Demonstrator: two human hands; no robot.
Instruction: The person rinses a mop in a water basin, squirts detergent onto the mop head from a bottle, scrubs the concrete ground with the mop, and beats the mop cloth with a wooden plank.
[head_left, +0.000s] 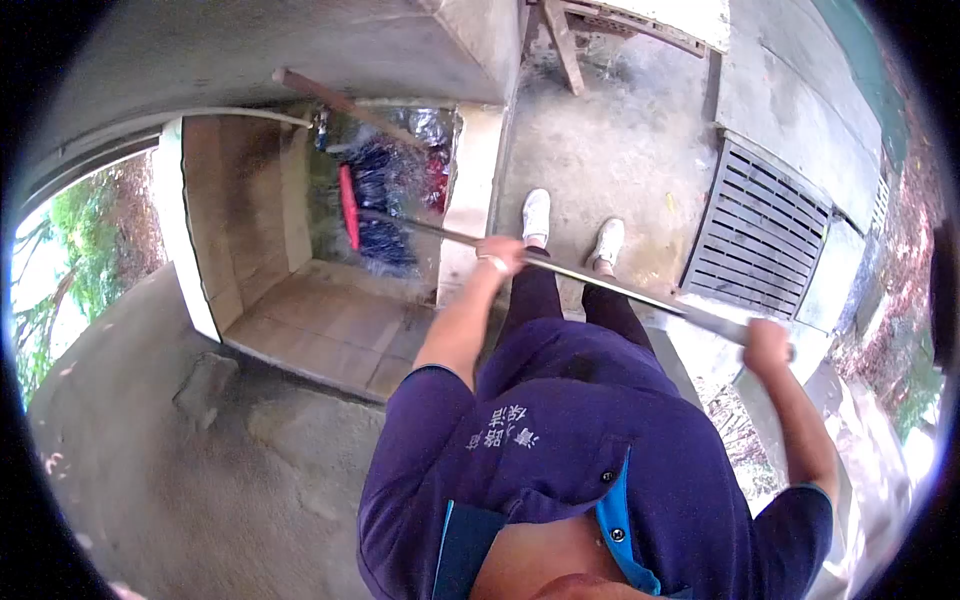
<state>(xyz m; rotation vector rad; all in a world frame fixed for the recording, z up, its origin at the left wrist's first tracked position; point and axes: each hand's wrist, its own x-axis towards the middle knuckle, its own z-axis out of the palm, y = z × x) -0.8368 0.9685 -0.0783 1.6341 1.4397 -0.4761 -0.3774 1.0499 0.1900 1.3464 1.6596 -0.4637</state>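
My left hand (500, 255) is closed round the middle of a long mop handle (610, 283). At the handle's far end, my right hand (767, 346) grips the thicker grey part. The handle slopes down leftwards to a red mop bar (348, 207) with dark blue strands (384, 215). These strands lie in a wet, tiled wash basin (452, 250) and look blurred by motion or water. A second, brownish stick (345, 103) leans into the same basin. Dark red material (436, 182) shows beside the blue strands.
A pipe (240, 112) leads to a tap (320, 128) at the basin's back. My white shoes (537, 215) stand on wet concrete (640, 130). A slotted drain grate (760, 230) lies to the right, and a wooden leg (563, 45) stands ahead.
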